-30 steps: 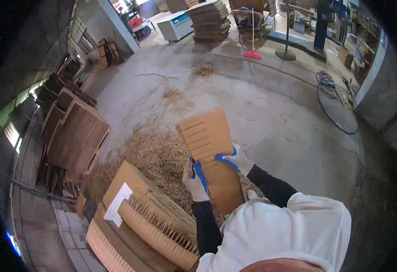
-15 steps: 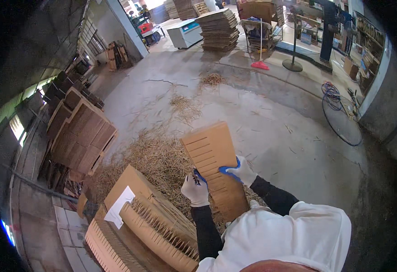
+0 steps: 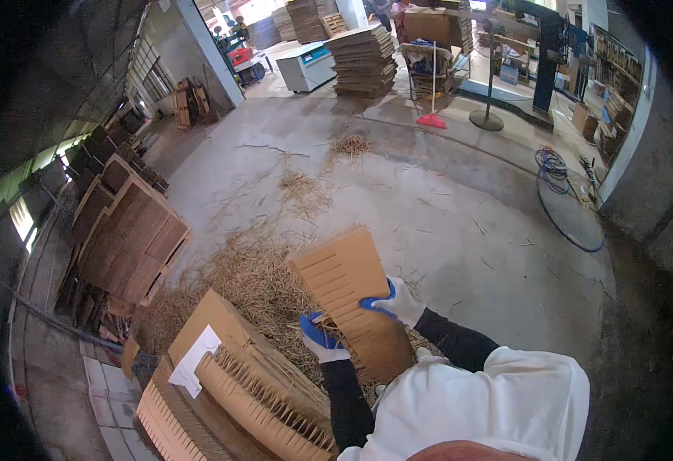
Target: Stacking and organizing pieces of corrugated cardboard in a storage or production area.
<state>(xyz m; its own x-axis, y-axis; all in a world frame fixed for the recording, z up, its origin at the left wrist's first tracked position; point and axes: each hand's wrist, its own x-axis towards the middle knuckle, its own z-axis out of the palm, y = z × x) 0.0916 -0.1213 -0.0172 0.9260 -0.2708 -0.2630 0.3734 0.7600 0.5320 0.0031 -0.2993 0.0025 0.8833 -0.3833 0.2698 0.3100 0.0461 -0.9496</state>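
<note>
A tall stack of slotted cardboard sheets (image 3: 344,269) stands tilted in front of me, with a row of cut slots along its left side. My right hand (image 3: 399,302), in a white glove with a blue palm, grips the stack's right edge. At its left side is my left hand (image 3: 322,338), gloved alike, fingers apart and blue palm showing; a few thin brown strips lie at its fingers. More slotted cardboard bundles (image 3: 263,392) rest at the lower left, with a white sheet of paper (image 3: 196,359) on top.
A heap of thin cardboard scraps (image 3: 252,269) covers the floor beyond my left hand. Stacked brown boards (image 3: 132,238) on a pallet stand at left. Farther off are a red-headed broom (image 3: 432,121), a coiled hose (image 3: 553,170) and a tall cardboard stack (image 3: 363,63).
My left hand has turned, opened and shifted slightly down and left, now showing its blue palm. The cardboard stack and my right hand sit a little lower and farther left in view.
</note>
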